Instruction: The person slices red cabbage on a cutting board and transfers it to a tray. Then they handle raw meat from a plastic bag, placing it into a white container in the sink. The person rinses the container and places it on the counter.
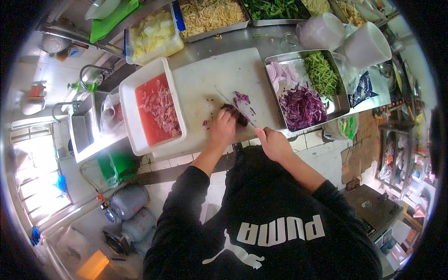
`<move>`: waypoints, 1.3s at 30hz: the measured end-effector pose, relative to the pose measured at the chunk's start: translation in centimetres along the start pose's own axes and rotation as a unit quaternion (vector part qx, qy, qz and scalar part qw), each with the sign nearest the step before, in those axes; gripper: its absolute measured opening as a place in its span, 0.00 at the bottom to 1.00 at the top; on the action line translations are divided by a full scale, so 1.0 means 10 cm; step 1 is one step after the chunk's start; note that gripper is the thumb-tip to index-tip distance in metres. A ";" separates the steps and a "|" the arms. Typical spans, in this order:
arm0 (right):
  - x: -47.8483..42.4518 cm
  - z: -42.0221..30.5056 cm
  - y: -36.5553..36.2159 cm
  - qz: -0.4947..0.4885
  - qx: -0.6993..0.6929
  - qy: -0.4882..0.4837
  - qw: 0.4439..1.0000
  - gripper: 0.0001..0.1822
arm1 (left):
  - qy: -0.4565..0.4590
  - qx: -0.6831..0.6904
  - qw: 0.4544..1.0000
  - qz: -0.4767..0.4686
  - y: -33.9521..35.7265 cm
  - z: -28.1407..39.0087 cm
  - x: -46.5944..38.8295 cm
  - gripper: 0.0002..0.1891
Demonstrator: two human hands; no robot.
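Observation:
A dark purple piece, apparently red cabbage (242,120), lies near the front edge of the white cutting board (196,80). My left hand (224,126) presses on it with bent fingers. In my right hand (274,142) is the handle of a kitchen knife (241,113), whose blade rests along the piece's right side. Purple shreds (241,97) lie just beyond the blade. Right of the board, a steel tray (336,110) holds shredded red cabbage (302,106), sliced onion (281,74) and green strips (321,75).
A white tub (126,105) with meat in red liquid overlaps the board's left side. Behind stand a plastic container of pale cut vegetables (154,35) and metal trays of shredded food (213,15) and greens (273,8). White containers (365,45) stand back right; a sink (84,122) is at left.

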State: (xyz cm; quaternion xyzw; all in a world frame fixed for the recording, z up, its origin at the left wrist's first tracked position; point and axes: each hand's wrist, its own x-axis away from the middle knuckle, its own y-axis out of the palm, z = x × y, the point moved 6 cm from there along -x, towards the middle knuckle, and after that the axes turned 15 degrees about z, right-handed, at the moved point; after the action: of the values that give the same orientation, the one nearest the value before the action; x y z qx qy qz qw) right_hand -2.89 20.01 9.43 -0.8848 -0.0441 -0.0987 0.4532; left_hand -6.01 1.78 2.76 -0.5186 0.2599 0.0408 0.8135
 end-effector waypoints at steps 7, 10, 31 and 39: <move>0.11 0.05 0.08 -0.010 0.055 -0.031 0.998 0.33 | 0.044 0.060 0.992 0.102 -0.17 0.06 -0.02 0.09; 0.03 0.05 0.26 0.004 0.053 -0.021 0.998 0.34 | 0.022 0.082 0.993 0.078 -0.12 0.07 0.03 0.07; 0.02 0.02 0.23 0.028 0.035 -0.027 0.999 0.34 | 0.060 0.040 0.990 0.118 -0.11 0.00 0.10 0.11; 0.04 -0.05 0.24 0.002 0.108 -0.056 0.993 0.35 | 0.037 0.085 0.992 0.084 -0.11 -0.05 0.13 0.10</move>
State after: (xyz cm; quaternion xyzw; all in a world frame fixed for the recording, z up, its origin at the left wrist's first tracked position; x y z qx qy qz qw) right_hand -2.13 18.14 7.89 -0.8348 -0.0784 -0.0428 0.5433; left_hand -4.74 0.59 2.88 -0.4249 0.3353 0.0673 0.8381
